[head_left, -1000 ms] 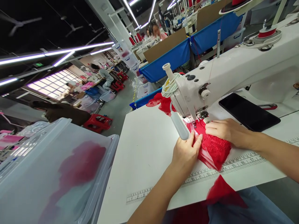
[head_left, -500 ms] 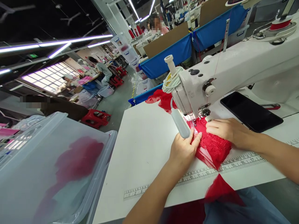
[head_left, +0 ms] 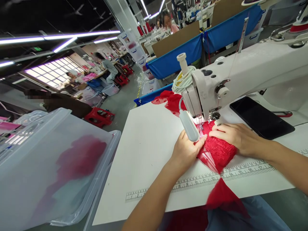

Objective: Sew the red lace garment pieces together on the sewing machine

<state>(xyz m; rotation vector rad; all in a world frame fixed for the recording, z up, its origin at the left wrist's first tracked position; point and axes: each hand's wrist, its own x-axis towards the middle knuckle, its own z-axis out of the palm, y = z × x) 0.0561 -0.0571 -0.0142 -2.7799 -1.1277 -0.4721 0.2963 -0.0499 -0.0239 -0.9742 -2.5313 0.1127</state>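
Observation:
A piece of red lace fabric [head_left: 220, 150] lies on the white table [head_left: 149, 154] under the head of a white sewing machine [head_left: 231, 80]. My left hand [head_left: 185, 150] rests on the fabric's left edge, fingers laid flat beside the machine's small lamp [head_left: 189, 125]. My right hand [head_left: 232, 136] presses the fabric from the right, fingers curled down near the needle area. More red fabric [head_left: 170, 99] trails out behind the machine, and the front end hangs over the table's near edge [head_left: 223, 195].
A black phone [head_left: 261, 117] lies on the machine bed to the right. A translucent plastic bin [head_left: 53, 166] with red fabric inside stands at the left. A printed ruler [head_left: 192, 181] runs along the table front. Other people sit at benches far behind.
Both hands have crept slightly toward the needle with the red fabric. The view has shifted a little to the left.

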